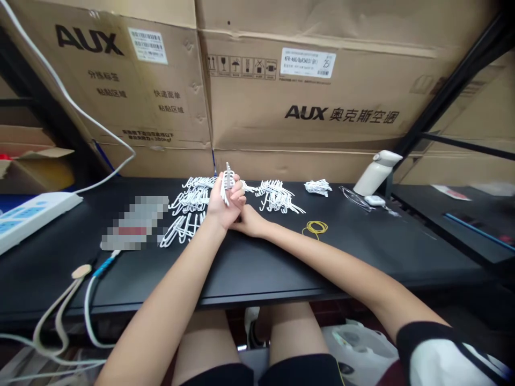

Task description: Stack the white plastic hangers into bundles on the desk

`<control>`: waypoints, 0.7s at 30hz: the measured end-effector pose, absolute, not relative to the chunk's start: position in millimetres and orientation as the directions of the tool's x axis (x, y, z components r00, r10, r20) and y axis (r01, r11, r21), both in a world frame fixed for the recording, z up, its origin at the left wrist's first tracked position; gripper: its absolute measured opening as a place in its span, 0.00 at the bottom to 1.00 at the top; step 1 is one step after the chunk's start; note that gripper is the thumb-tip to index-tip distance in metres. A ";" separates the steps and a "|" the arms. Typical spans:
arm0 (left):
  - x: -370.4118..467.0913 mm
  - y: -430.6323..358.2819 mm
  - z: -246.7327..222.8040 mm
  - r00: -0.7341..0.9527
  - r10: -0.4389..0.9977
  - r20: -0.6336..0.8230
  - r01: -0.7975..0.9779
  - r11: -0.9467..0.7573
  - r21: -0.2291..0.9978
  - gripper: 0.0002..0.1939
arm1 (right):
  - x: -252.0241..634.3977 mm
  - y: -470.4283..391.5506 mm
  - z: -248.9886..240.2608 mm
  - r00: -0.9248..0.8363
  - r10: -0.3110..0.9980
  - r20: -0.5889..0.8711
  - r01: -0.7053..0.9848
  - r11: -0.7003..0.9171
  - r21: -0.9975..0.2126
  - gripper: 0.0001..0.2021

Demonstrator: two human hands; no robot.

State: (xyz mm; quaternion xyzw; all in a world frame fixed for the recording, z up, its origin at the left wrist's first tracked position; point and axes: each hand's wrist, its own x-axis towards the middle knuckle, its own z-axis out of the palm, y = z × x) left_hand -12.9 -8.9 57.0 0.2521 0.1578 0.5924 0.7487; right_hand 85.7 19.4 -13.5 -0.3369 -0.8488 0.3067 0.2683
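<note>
My left hand [223, 208] is raised over the middle of the table, palm up, its fingers curled around a small bunch of white hooks [228, 179]. Close against it on the right is my right hand [250, 221]; most of its fingers are hidden behind the left hand. Piles of similar white hooks [191, 201] lie just left of the hands, with more of them in a pile [277, 195] to the right. Farther right sits a small bundle of white hooks [317, 186]. A yellow cord [316, 229] lies loosely coiled near my right forearm.
The black table [265, 273] backs onto large cardboard boxes [306, 118]. At left are a white power strip [36, 214], a blurred flat object [134, 222] and cables. A white bottle [376, 174] stands tilted in view at the right, near a small white case [375, 201].
</note>
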 end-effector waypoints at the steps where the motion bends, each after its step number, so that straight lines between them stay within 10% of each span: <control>1: -13.0 -8.6 56.5 0.245 0.968 0.057 -0.806 0.171 0.567 0.24 | 87.6 20.5 -13.4 -0.623 0.740 0.254 0.404 0.582 -0.706 0.06; 14: -10.7 0.9 48.2 0.078 0.997 0.011 -0.711 0.048 0.701 0.24 | 192.9 2.9 41.7 -0.529 0.846 0.067 0.445 0.344 -0.827 0.09; 21: 2.5 8.5 20.9 -0.092 0.985 0.148 0.124 -0.136 0.983 0.20 | 235.1 17.5 44.6 -0.058 0.951 0.302 0.272 0.306 -0.912 0.15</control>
